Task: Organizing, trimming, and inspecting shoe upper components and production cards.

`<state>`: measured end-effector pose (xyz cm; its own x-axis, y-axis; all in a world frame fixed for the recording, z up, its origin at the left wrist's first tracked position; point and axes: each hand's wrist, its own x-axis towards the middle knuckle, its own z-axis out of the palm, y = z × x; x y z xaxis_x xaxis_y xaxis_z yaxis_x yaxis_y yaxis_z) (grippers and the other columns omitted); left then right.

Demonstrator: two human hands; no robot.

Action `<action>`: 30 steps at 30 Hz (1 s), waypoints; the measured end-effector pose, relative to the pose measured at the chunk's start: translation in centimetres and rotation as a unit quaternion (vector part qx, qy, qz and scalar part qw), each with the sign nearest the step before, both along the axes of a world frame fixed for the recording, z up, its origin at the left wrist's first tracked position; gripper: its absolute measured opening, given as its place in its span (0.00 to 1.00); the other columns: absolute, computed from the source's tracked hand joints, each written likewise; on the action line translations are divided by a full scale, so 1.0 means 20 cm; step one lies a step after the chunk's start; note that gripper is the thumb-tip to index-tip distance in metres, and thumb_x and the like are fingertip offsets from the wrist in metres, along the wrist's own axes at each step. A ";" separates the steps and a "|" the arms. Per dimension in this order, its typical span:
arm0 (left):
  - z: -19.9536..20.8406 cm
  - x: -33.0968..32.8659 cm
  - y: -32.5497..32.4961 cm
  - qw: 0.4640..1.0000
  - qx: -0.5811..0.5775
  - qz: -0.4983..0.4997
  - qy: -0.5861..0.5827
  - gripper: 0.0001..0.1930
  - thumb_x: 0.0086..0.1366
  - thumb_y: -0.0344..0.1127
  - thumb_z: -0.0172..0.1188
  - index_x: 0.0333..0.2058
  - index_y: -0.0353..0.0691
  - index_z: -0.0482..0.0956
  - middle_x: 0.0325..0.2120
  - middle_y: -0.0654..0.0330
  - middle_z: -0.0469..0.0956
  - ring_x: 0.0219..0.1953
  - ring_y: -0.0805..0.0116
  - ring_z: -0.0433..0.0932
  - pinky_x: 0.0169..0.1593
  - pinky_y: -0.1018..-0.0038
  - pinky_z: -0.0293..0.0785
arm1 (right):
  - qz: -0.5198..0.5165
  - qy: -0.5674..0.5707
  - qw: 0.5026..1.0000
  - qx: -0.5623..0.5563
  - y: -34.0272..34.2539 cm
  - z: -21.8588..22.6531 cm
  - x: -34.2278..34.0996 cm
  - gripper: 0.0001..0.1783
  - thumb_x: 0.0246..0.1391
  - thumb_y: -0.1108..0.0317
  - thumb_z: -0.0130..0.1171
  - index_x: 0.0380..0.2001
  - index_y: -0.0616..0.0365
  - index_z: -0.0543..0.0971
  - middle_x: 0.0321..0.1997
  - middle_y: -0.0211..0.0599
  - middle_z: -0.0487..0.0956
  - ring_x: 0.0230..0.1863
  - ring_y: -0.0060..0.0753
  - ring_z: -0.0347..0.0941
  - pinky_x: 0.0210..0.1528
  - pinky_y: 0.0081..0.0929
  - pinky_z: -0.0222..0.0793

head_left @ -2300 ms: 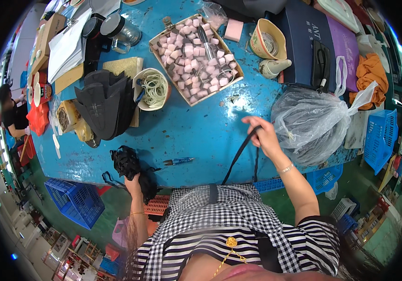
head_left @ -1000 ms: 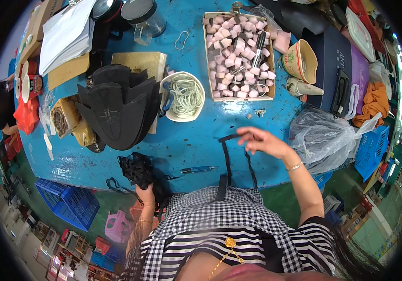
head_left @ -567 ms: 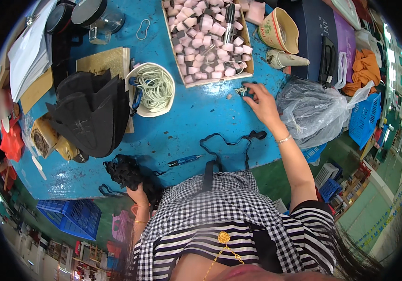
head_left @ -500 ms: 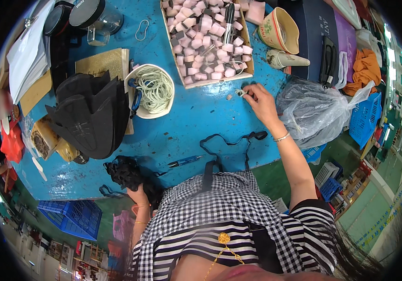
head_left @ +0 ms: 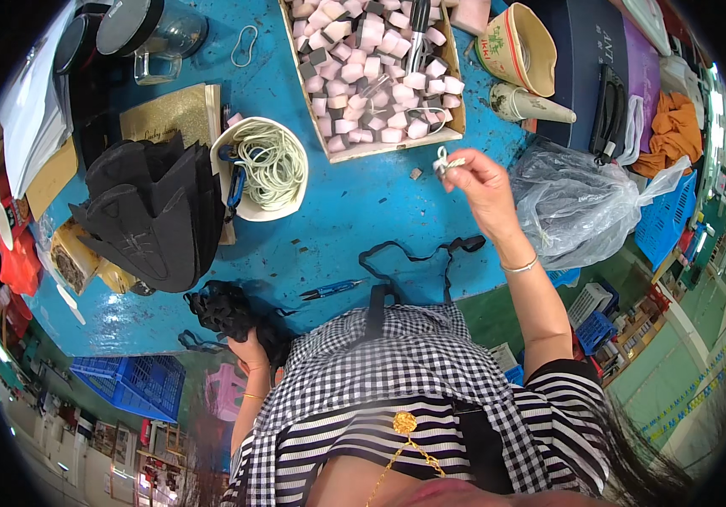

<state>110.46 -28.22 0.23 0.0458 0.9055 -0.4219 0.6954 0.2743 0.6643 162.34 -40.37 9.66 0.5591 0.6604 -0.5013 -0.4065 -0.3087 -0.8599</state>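
My right hand is raised over the blue table, pinching a small pale metal clip just below the cardboard box of pink and grey foam blocks. A black strap lies in loops on the table edge in front of me. My left hand is low at the table's near edge, closed on a bunch of black fabric. A blue pen-like tool lies between the two hands.
A stack of black fabric pieces sits at left beside a white bowl of pale cord. A clear plastic bag lies at right. A paper cup, a dark box and a glass jar stand at the back.
My right hand let the black strap drop onto the table, reached to the foam box and now lifts a small clip. My left hand stays on the black fabric.
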 end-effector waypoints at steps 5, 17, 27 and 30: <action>0.02 0.03 0.00 1.000 -0.015 0.017 -0.015 0.18 0.51 0.33 0.65 0.39 0.27 0.76 0.37 0.51 0.79 0.38 0.57 0.77 0.46 0.66 0.70 | 0.035 -0.030 0.996 0.072 0.00 0.06 0.08 0.07 0.51 0.77 0.64 0.29 0.57 0.75 0.44 0.31 0.76 0.41 0.18 0.71 0.42 0.20 0.69; 0.01 0.02 -0.01 1.000 0.002 0.028 -0.006 0.21 0.49 0.33 0.67 0.39 0.28 0.74 0.35 0.50 0.78 0.37 0.56 0.77 0.46 0.66 0.70 | 0.206 -0.276 0.938 -0.039 0.19 0.17 -0.15 0.05 0.50 0.76 0.63 0.33 0.59 0.81 0.29 0.32 0.80 0.30 0.26 0.74 0.33 0.21 0.68; 0.06 0.05 -0.01 0.999 -0.005 0.045 -0.003 0.20 0.46 0.35 0.69 0.35 0.28 0.74 0.31 0.50 0.79 0.35 0.56 0.78 0.42 0.66 0.72 | 0.267 -0.484 0.822 0.138 0.89 0.15 -0.26 0.15 0.43 0.74 0.65 0.38 0.55 0.80 0.36 0.31 0.77 0.38 0.36 0.74 0.37 0.29 0.72; 0.07 0.05 -0.01 0.996 0.000 0.023 0.083 0.20 0.46 0.35 0.69 0.35 0.28 0.75 0.31 0.48 0.79 0.34 0.53 0.78 0.41 0.65 0.72 | 0.282 -0.541 0.783 0.121 1.05 0.09 -0.31 0.23 0.40 0.77 0.65 0.45 0.56 0.77 0.43 0.34 0.76 0.46 0.40 0.71 0.46 0.31 0.71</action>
